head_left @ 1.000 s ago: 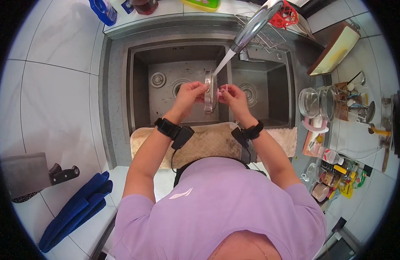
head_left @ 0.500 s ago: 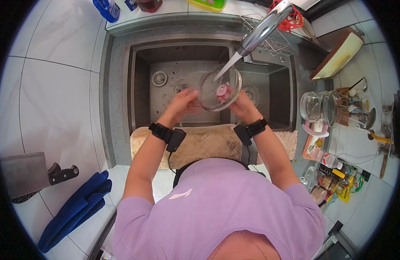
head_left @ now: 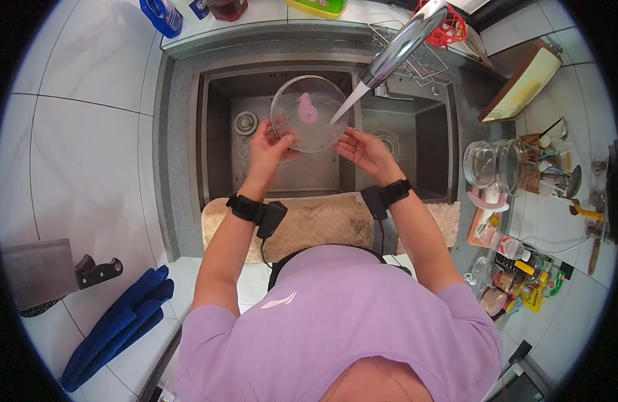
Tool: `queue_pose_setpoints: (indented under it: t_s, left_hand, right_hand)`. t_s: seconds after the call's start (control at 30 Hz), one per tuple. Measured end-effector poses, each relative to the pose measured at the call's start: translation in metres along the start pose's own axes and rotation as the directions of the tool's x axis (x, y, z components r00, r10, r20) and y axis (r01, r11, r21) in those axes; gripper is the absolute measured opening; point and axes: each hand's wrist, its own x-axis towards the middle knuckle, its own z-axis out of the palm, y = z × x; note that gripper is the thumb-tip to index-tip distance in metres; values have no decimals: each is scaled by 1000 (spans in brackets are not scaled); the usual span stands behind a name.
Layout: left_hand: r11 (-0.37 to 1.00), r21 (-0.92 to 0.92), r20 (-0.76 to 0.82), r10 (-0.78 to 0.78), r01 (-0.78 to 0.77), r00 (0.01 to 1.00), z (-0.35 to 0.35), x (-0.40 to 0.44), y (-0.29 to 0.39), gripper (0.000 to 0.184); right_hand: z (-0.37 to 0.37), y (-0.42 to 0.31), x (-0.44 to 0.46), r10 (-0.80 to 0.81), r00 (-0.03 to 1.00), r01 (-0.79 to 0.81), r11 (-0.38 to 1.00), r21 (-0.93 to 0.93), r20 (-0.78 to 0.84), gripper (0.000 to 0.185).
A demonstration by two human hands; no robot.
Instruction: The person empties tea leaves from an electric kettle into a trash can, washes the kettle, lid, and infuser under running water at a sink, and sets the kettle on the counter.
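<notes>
A clear round glass bowl (head_left: 322,137) with a pink shape (head_left: 308,112) on it is tilted over the sink, under the faucet's stream. My left hand (head_left: 270,149) grips its lower left rim, the thumb on the near side and the fingers partly seen through the glass. Close to the lower right edge is my right hand (head_left: 366,153), its fingers loosely curled and apart; whether the fingertips touch the glass I cannot tell. Water runs from the chrome faucet (head_left: 406,45) onto the bowl's right side. Beneath lies the grey double sink (head_left: 309,175).
A beige mat (head_left: 309,221) lies along the sink's front edge. On the right stand glass jars (head_left: 480,165), utensils and several bottles. A cleaver (head_left: 41,271) and a blue cloth (head_left: 118,328) are at the left. Behind the faucet is a wire rack (head_left: 416,60).
The bowl has moved left and away from me and turned, so its round face shows. My left hand has taken its rim; my right hand has come off its right side to the lower edge.
</notes>
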Motion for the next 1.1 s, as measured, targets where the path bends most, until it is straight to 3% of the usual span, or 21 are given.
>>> queue_pose_setpoints:
  t_s: [0.23, 0.3, 0.43, 0.53, 0.63, 0.7, 0.83, 0.9, 1.0, 1.1]
  left_hand:
    - [994, 99, -62, 59, -53, 996, -4, -12, 1, 39]
    - [995, 89, -86, 39, -32, 996, -6, -13, -1, 38]
    - [993, 95, -111, -66, 77, 992, -13, -14, 0, 32]
    - [975, 7, -57, -221, 222, 974, -33, -8, -14, 27]
    - [910, -166, 50, -376, 379, 925, -42, -9, -25, 23]
    - [852, -242, 93, -457, 465, 885, -39, -11, -31, 20]
    - [721, -412, 209, -520, 557, 828, -36, -9, -45, 14]
    - [664, -460, 239, -547, 590, 802, -37, -6, -52, 12]
    - [387, -607, 505, -487, 694, 713, -38, -4, -52, 22]
    - [422, -584, 476, -514, 693, 714, -28, -11, -39, 28]
  right_hand:
    - [15, 15, 9, -13, 997, 25, 983, -179, 71, 29]
    - [19, 18, 9, 5, 1000, 0, 969, -249, 21, 27]
    - [26, 20, -3, 92, 992, -118, 912, -392, -85, 25]
    - [17, 22, -13, 29, 997, -54, 927, -371, -74, 24]
    - [8, 30, -15, -333, 943, 266, 734, -625, 10, 23]
    - [7, 36, -17, -470, 863, 406, 429, -807, 184, 25]
    - [27, 30, -25, -446, 721, 532, -135, -836, 531, 34]
    - [28, 32, -21, -484, 700, 470, -242, -849, 525, 33]
    - [29, 32, -20, -519, 679, 414, -312, -855, 518, 29]
    - [34, 31, -26, -529, 671, 390, -345, -854, 520, 25]
